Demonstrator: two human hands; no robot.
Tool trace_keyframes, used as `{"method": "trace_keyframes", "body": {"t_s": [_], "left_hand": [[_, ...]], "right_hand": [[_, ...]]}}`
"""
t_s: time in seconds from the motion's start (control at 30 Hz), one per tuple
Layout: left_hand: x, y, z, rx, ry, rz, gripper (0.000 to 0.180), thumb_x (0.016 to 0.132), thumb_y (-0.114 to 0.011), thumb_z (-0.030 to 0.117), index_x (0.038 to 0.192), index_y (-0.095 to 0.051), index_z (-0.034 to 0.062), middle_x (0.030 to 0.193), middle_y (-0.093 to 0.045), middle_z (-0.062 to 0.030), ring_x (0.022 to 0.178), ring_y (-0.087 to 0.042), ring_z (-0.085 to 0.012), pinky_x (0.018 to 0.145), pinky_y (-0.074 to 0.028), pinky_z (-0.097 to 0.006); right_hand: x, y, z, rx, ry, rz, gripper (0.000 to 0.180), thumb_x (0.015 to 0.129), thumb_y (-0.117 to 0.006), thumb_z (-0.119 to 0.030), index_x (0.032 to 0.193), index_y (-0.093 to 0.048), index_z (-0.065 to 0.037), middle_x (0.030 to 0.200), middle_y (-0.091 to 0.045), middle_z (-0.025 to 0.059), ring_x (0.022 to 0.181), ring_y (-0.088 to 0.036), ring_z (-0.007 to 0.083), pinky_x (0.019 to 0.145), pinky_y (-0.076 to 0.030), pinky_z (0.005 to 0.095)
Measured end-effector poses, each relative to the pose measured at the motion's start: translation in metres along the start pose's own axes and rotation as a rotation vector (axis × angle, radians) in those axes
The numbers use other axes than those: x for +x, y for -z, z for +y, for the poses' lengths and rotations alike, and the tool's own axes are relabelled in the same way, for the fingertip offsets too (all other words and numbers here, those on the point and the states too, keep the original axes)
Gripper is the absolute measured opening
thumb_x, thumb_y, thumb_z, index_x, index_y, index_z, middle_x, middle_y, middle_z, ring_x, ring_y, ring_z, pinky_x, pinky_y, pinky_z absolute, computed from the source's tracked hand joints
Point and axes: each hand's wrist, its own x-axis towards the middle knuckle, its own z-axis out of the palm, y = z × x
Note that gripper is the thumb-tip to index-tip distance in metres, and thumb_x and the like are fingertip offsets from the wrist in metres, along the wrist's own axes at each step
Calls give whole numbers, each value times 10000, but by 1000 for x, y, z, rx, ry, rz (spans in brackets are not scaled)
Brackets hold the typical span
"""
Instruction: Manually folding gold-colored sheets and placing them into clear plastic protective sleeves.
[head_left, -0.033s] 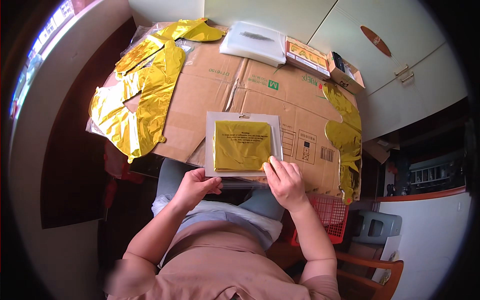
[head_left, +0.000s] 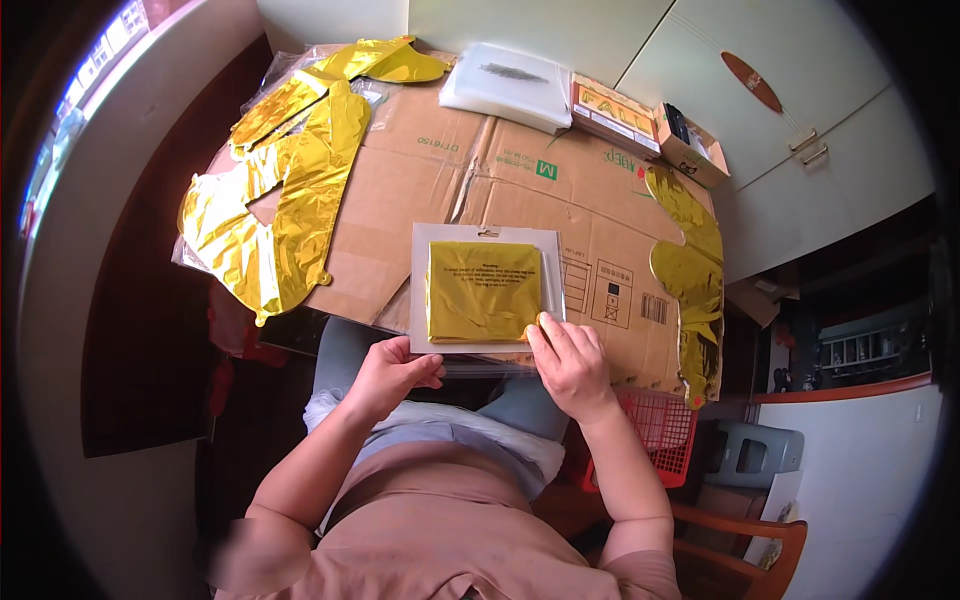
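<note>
A flat clear package with a white backing card (head_left: 487, 234) lies at the near edge of the cardboard. Inside it shows a folded gold foil balloon (head_left: 484, 300) with small dark print across its upper part. My left hand (head_left: 392, 376) is closed at the package's lower left corner, thumb along the edge and fingers curled below it. At the lower right corner, the fingertips of my right hand (head_left: 572, 364) pinch the package, pressing near the foil's edge. What lies under the fingertips is hidden.
Flattened cardboard (head_left: 390, 190) covers the table. Large gold foil balloons (head_left: 320, 190) spread at the left; another gold foil balloon (head_left: 690, 260) lies along the right edge. At the back sit a stack of clear bags (head_left: 508, 85), a flat box (head_left: 615, 112) and a small open carton (head_left: 692, 150).
</note>
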Motion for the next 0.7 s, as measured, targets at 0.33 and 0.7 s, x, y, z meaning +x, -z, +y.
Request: {"method": "trace_keyframes", "body": {"t_s": [0.33,0.7], "left_hand": [[-27,-15,59,1019,51,85,312,822,-717,279,822,-672,-29,640,-638,-96,616,-635,-169,611,-524,-320],[36,-47,80,1490,-1108,-32,493,806,-683,259,1233,-525,71,1269,-496,-138,1241,-416,-325,1051,-300,-462]], "right_hand": [[-3,-2,-2,27,-44,11,304,742,-673,-73,1042,-654,-26,1057,-646,133,871,-609,233,739,-466,358],[-17,8,-14,57,-191,5,471,751,-702,-126,1202,-590,-52,1280,-540,152,1086,-547,294,903,-421,416]]}}
